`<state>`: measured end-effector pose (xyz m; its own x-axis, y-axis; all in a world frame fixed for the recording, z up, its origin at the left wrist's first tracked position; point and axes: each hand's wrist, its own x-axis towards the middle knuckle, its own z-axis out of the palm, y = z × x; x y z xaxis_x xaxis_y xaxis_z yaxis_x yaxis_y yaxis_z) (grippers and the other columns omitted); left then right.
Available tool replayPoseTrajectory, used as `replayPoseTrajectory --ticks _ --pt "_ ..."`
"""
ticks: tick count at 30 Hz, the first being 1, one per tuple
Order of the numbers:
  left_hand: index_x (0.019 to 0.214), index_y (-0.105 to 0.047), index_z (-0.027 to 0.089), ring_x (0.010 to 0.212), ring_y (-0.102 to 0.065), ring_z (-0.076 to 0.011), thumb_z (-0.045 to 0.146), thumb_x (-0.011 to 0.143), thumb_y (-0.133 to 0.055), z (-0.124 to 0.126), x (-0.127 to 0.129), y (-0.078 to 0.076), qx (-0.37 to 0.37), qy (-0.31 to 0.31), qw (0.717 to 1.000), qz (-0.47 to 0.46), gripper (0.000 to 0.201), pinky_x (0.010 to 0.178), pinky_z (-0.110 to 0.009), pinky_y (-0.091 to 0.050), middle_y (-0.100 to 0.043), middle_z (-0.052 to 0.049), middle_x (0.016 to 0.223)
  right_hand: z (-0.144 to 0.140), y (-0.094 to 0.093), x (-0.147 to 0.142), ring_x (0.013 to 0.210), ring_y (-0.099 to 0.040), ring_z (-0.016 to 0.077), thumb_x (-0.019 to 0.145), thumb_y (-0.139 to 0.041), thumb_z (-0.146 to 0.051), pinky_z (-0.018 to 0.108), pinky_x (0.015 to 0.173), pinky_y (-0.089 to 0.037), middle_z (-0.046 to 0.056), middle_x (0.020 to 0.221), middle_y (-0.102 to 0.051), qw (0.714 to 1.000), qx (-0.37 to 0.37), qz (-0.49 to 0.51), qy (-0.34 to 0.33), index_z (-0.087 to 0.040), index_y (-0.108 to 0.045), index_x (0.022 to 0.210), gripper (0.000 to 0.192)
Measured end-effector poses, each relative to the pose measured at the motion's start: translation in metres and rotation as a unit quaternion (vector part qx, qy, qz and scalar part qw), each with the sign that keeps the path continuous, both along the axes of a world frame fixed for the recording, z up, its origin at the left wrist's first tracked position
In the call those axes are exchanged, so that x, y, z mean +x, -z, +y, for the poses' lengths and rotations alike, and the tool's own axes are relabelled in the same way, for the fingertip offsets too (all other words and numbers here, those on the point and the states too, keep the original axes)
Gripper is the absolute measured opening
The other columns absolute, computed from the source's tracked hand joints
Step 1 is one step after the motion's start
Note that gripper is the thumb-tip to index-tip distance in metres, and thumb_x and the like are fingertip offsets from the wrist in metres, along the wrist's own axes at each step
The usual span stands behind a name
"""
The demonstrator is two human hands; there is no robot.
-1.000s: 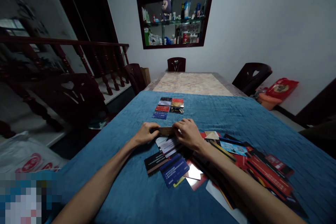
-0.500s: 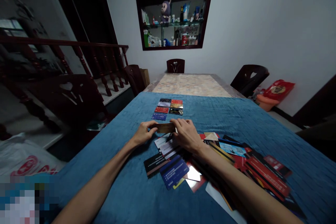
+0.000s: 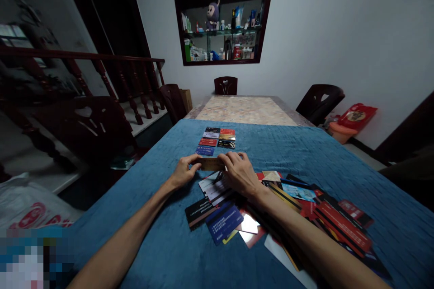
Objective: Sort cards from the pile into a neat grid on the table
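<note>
A brownish-gold card (image 3: 210, 164) is stretched between my two hands just above the cloth. My left hand (image 3: 185, 171) pinches its left end between thumb and fingers. At the other end my right hand (image 3: 240, 172) grips it, with the fingertips partly hidden behind the knuckles. Beyond them, cards lie in two columns, among them a blue card (image 3: 205, 151), a red card (image 3: 207, 142) and a black card (image 3: 226, 144). Under and beside my right forearm spreads a loose heap of cards, with a dark blue card (image 3: 224, 223) and a black card (image 3: 200, 213) at its left.
A blue cloth (image 3: 152, 235) covers the near part of the table, and a patterned top (image 3: 244, 108) shows beyond. Dark wooden chairs (image 3: 320, 101) stand around it. A white plastic bag (image 3: 30, 203) is at the lower left, a red bag (image 3: 357, 116) at the right.
My hands keep hold of the same card in nearly the same place. The whole view has shifted very slightly; the cards on the cloth look unmoved.
</note>
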<state>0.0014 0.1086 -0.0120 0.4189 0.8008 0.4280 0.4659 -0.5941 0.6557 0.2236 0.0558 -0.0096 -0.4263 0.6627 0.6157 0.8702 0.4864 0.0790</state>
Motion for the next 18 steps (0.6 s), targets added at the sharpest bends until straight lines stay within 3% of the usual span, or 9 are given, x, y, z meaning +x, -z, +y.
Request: replayPoseTrajectory --ticks 18 --pt "0.096 -0.068 0.016 0.085 -0.067 -0.0187 0.020 0.081 -0.057 -0.0029 0.0030 0.0000 0.022 -0.011 1.000 0.003 0.019 0.086 -0.032 -0.053 -0.073 -0.004 0.090 -0.0033 -0.0060 -0.0005 0.095 -0.047 0.0252 0.091 -0.049 -0.015 0.037 0.081 -0.032 0.012 0.106 -0.061 1.000 0.017 -0.011 0.023 -0.016 -0.057 0.119 0.030"
